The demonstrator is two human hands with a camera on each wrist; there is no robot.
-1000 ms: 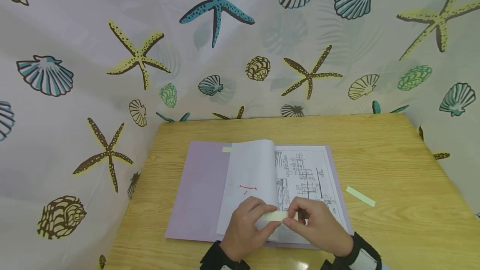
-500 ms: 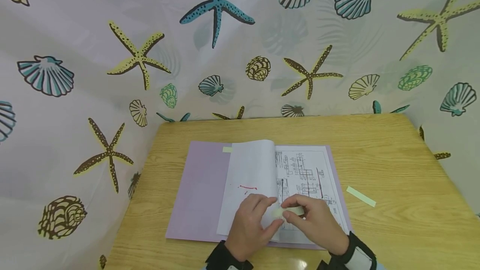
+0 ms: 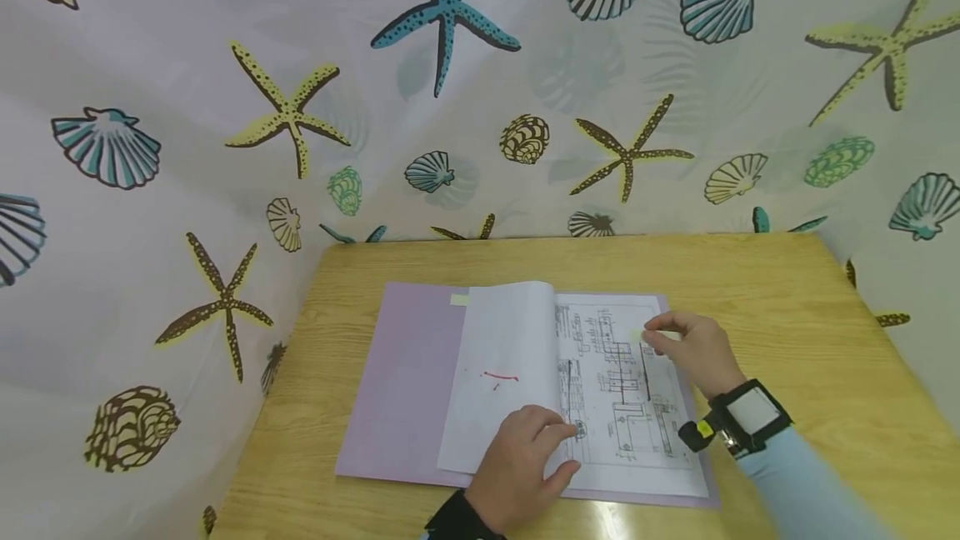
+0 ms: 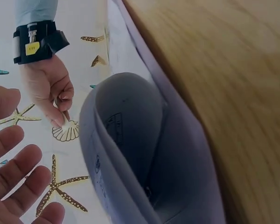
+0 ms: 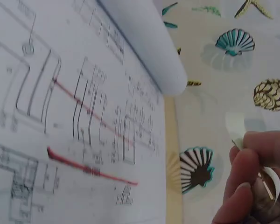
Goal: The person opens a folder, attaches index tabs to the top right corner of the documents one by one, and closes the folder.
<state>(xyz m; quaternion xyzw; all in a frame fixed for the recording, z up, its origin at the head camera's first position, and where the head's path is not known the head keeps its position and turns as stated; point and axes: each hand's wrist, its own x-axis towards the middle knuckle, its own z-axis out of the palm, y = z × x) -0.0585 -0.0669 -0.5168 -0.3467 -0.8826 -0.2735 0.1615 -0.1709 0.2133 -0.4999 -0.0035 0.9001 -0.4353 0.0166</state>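
My left hand (image 3: 525, 465) rests low over the open papers near their fold, fingers loosely bent and holding nothing. In the left wrist view its fingers (image 4: 25, 175) are spread apart. My right hand (image 3: 697, 348) is above the upper right of the printed drawing page (image 3: 600, 457). Between thumb and fingertips it pinches a pale yellow-green paper strip (image 5: 235, 125), its free end sticking out and another end curling below the fingers. The papers lie in a purple folder (image 3: 408, 373), with a blank-backed turned sheet (image 3: 510, 327) bowed over to the left.
A small pale tab (image 3: 459, 300) shows at the turned sheet's top left edge. The folder lies on a wooden table (image 3: 795, 298). Behind it hangs a cloth (image 3: 480, 65) printed with shells and starfish.
My right hand has moved up and right with the strip, away from my left hand, which has let the strip go. The loose strip on the table is now hidden behind my right wrist.
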